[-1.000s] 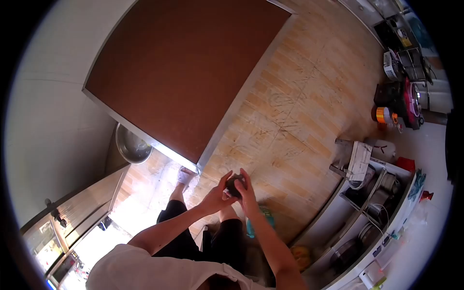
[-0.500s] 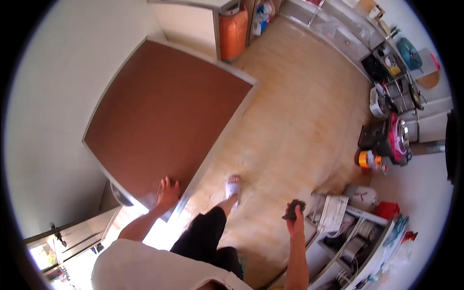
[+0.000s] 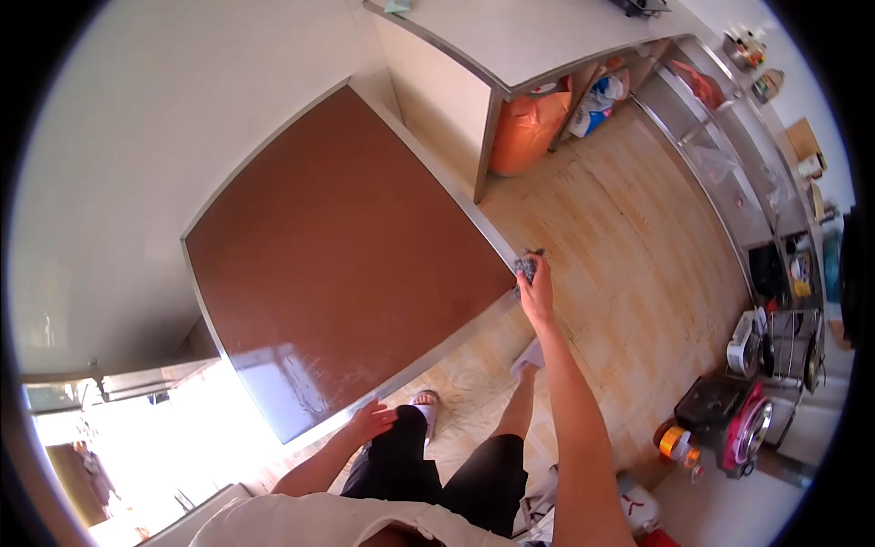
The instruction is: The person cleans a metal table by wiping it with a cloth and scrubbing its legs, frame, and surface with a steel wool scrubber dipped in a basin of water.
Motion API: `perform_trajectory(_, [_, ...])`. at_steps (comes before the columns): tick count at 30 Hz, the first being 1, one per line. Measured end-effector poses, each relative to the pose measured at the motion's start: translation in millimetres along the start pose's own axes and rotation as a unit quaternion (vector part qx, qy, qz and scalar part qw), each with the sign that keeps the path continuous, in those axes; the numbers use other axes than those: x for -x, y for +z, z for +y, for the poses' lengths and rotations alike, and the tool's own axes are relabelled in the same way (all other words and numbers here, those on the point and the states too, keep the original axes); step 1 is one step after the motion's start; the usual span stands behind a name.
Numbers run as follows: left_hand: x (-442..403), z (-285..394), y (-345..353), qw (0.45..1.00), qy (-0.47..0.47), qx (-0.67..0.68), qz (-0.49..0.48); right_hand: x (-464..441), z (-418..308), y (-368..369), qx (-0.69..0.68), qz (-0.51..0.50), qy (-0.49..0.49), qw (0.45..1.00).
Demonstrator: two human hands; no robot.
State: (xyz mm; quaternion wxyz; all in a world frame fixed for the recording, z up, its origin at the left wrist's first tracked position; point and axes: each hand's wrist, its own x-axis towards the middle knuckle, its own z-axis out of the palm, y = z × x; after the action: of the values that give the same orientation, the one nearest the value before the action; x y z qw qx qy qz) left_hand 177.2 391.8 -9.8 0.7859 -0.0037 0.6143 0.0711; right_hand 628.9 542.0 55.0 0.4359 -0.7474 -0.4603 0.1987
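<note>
Seen from above, a person leans over a brown desk with a metal rim, both arms reaching forward. The right hand is at the desk's far-right corner, its fingers closed around a grey wad, dark and crumpled (whether it is cloth or wire is too small to tell). The wad is right at the metal rim, partly hidden by the fingers. The left hand holds nothing and is loosely spread, lower and nearer the body, beside the desk's near edge and close to the left knee; whether it touches the rim cannot be told. To the left of that hand, a glossy patch of pale light lies across the desk's near corner, with strong glare beyond it. Tiled floor stretches to the right of the right hand. Farther ahead of that hand stands a pale-topped cabinet, an orange bag bulging in its lower compartment. Well to the right of the right hand, metal shelves line the wall. Nearer the body on that side are a pink-and-black cooker and, just beside it, a bottle with an orange label. Below the hands are black shorts and feet in light sandals.
</note>
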Motion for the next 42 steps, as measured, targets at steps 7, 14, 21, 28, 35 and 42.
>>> perform_trajectory(7, [-107.1,7.8,146.7,0.754,0.235,0.61,0.061,-108.6,112.5,108.4,-0.149,-0.235,0.031,0.96])
perform_trajectory(14, [-128.9,-6.6,153.1,0.735,0.354,0.557,0.156,-111.5,90.6,104.6,-0.094,-0.293,0.035,0.951])
perform_trajectory(21, [-128.7,-32.2,155.4,0.704,0.372,0.582,0.167,-90.4,106.4,90.9,-0.063,-0.304,0.0,0.951])
perform_trajectory(28, [-120.4,-109.4,177.1,0.715,0.329,0.583,0.202,-34.7,142.7,31.5,-0.031,-0.323,-0.026,0.945])
perform_trajectory(35, [-104.7,-212.8,199.7,0.741,0.307,0.557,0.216,34.9,170.9,-42.9,0.055,-0.39,-0.011,0.919])
perform_trajectory(42, [-93.3,-306.1,207.1,0.756,0.288,0.55,0.205,105.8,194.4,-92.9,0.032,-0.389,0.008,0.921])
